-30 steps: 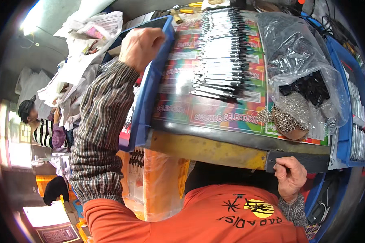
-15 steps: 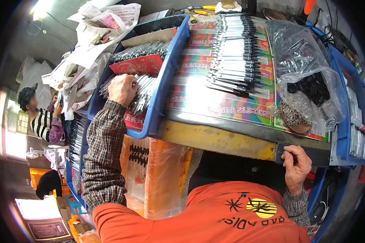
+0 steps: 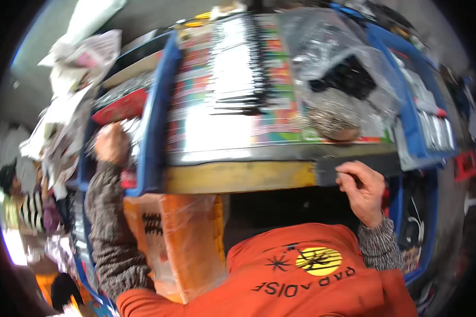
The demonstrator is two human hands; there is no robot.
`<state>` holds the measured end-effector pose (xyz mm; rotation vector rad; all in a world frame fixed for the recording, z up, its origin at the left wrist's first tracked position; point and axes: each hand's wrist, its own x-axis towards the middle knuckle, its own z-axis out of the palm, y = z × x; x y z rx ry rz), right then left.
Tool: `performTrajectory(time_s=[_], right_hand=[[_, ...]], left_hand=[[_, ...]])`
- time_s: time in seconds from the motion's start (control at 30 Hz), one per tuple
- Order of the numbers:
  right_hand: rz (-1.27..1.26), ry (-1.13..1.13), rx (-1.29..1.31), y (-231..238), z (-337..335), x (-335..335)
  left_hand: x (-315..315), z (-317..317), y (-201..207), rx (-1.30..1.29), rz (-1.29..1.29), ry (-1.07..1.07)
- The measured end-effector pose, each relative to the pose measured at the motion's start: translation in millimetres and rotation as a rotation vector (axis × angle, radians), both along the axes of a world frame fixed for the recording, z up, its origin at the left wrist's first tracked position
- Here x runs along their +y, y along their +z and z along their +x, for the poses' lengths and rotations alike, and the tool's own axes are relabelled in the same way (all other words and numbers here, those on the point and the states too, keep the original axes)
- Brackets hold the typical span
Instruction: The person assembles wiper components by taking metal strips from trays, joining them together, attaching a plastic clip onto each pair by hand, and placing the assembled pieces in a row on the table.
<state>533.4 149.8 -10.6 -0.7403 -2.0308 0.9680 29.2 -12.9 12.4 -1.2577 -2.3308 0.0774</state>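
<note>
My left hand (image 3: 112, 143) is down inside a blue bin (image 3: 154, 116) on the left, its curled fingers closed among slim silvery pens (image 3: 133, 131). Blur hides how many of them it grips. At the table's front edge is my right hand (image 3: 362, 191), thumb and fingers curled together; whatever they may pinch does not show. A row of white pens with black ends (image 3: 238, 61) lies side by side on the table. Right of it, an open clear plastic bag (image 3: 322, 39) holds small black parts (image 3: 349, 76), with a heap of tiny metal pieces (image 3: 333, 113) at its mouth.
A red card (image 3: 122, 107) divides the bin. Another blue bin (image 3: 410, 113) with packed pens stands at the right. Crumpled paper (image 3: 69, 105) rises beyond the left bin. An orange crate (image 3: 188, 238) stands below the table. A person in striped clothing (image 3: 31, 211) is at far left.
The view has swung right and blurred, so the table and bins sit further left in the picture. My left hand remains in the bin, and my right hand remains curled at the table edge.
</note>
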Motion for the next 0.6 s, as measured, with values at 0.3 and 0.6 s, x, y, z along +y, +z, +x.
performTrajectory(time_s=[0.3,0.6], right_hand=[[0.261,-0.270,-0.161,24,72,24],[0.531,-0.578,-0.303,53,129,82]], left_hand=[[19,-57,-38,0.090,0.037,-0.255],[-3,-22,-7,0.012,0.147,-0.188]])
